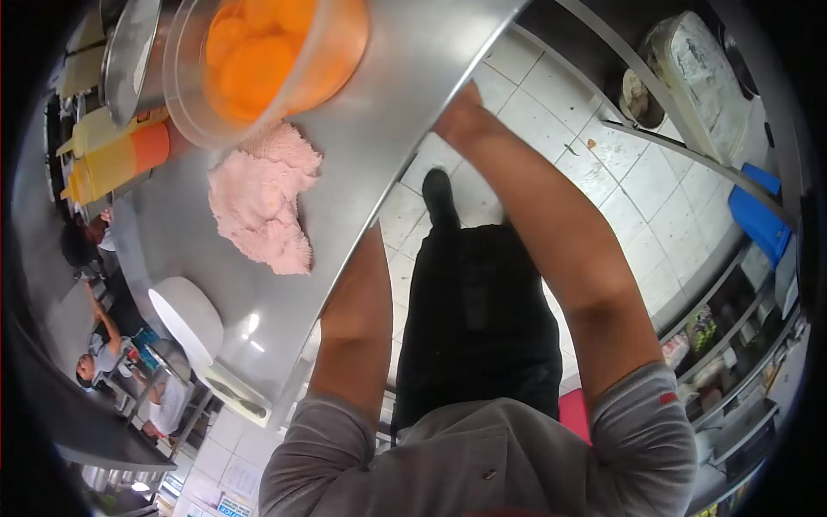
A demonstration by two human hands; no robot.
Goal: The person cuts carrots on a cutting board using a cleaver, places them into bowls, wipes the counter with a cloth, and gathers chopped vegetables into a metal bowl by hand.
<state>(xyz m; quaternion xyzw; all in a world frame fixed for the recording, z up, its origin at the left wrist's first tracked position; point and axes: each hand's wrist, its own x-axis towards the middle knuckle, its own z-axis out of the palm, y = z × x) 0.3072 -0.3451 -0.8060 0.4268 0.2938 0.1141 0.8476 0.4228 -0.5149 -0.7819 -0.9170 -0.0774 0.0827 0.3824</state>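
My right hand (pixel 461 114) is at the edge of the steel counter (pixel 353 155); its fingers pass under the counter and are hidden. The left forearm (pixel 357 284) also reaches beneath the counter, and my left hand is out of sight there. On the counter top lies a crumpled pink cloth (pixel 265 198). Beside it stands a clear plastic tub (pixel 340 52) with rounded orange pieces (pixel 258 65) in it, their kind unclear. What either hand touches does not show.
Squeeze bottles (pixel 129 155) and a white bowl (pixel 185 319) stand along the counter's far side. A knife-like tool lies on a white strip (pixel 233 396). Other people (pixel 108 353) are beyond. Metal shelving with a large plastic container (pixel 702 86) stands on the right.
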